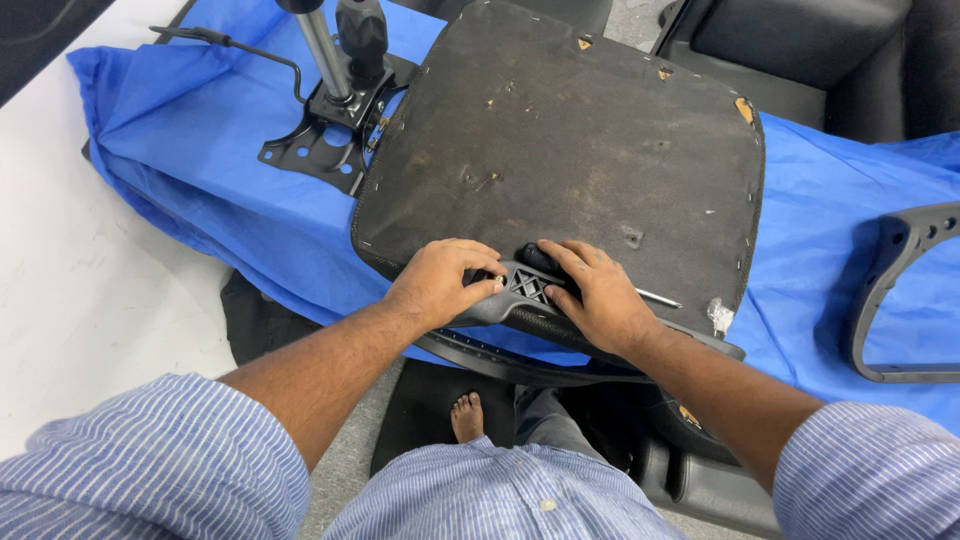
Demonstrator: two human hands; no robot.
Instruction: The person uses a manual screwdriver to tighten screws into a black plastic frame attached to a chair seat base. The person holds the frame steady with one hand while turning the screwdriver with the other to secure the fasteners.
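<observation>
An upturned chair seat (570, 150), its dark worn underside facing up, lies on a blue cloth (240, 200). Along its near edge sits a black plastic armrest bracket (530, 290) with a cross-braced opening. My left hand (440, 285) presses on the bracket's left end, fingers curled over it. My right hand (595, 295) lies on the bracket's right side, holding a thin screwdriver whose metal shaft (660, 298) sticks out to the right over the seat.
A black chair tilt mechanism (330, 120) with a metal gas cylinder and lever stands at the back left on the cloth. A grey plastic armrest frame (890, 290) lies at right. White tabletop (80, 260) is on the left; my bare foot (467, 415) shows below.
</observation>
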